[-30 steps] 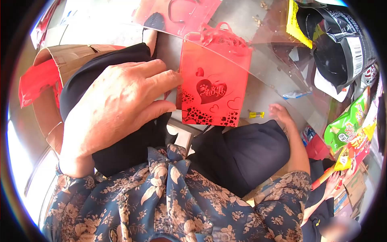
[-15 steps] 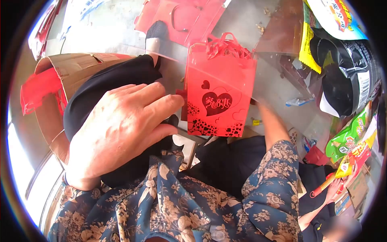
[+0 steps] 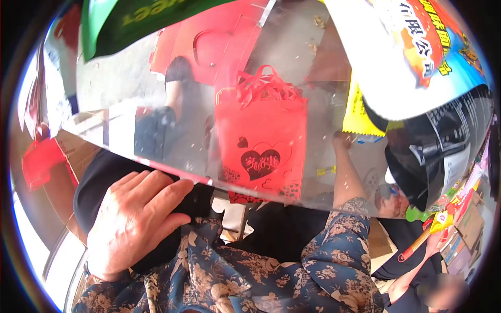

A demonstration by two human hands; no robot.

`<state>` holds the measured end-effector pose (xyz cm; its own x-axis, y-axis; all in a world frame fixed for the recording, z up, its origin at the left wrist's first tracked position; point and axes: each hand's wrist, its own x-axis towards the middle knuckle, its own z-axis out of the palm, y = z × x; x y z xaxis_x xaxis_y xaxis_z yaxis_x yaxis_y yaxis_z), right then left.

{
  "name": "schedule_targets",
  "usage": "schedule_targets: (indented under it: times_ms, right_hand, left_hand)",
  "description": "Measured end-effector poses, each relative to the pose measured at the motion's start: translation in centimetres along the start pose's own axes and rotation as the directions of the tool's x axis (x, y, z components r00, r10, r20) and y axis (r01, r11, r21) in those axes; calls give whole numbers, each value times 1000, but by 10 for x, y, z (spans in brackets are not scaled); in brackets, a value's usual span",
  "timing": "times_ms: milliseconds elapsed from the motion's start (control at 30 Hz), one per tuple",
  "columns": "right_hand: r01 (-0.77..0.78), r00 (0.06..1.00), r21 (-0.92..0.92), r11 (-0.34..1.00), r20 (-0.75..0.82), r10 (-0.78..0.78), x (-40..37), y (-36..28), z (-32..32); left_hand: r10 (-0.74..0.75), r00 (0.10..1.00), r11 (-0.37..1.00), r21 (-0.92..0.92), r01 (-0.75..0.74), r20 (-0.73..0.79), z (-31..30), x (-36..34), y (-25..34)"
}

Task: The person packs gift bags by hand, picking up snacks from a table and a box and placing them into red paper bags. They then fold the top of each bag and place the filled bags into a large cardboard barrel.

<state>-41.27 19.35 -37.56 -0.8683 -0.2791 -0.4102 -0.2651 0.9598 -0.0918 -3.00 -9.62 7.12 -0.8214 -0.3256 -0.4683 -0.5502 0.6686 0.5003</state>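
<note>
My left hand (image 3: 138, 216) is at the lower left, over the black trousers, fingers bent and thumb apart. Its fingertips are beside the lower edge of a clear plastic sheet (image 3: 326, 156); no object shows between finger and thumb. Through the plastic, a red bag (image 3: 261, 130) with ribbon handles and a dark heart print stands upright in the middle. My right forearm reaches up behind the plastic, right of the bag. Of my right hand (image 3: 342, 140) only a blurred part shows beside a yellow packet edge (image 3: 362, 112); its fingers are hidden.
Large white (image 3: 381, 68), black (image 3: 443, 151) and green (image 3: 141, 21) packets crowd the upper area and right. Flat red bags (image 3: 209, 44) lie beyond the red bag. A cardboard box (image 3: 70, 156) is at left. Another person's hand (image 3: 433, 242) is near colourful packets at lower right.
The clear plastic and the white and yellow packets have come lower and further left across the view. A green packet has appeared at the top. My left hand now appears slightly lower.
</note>
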Motion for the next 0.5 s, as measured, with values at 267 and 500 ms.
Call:
schedule_targets:
  times_ms: [267, 500]
  right_hand:
    - [-38, 985, -21, 999, 167, 41, 8, 23, 24]
    - [37, 965, -70, 997, 262, -17, -3, 11, 29]
  left_hand:
    - [-56, 995, 998, 33, 53, 84, -5, 10, 29]
    - [-1, 998, 1000, 17, 0, 69, -7, 13, 26]
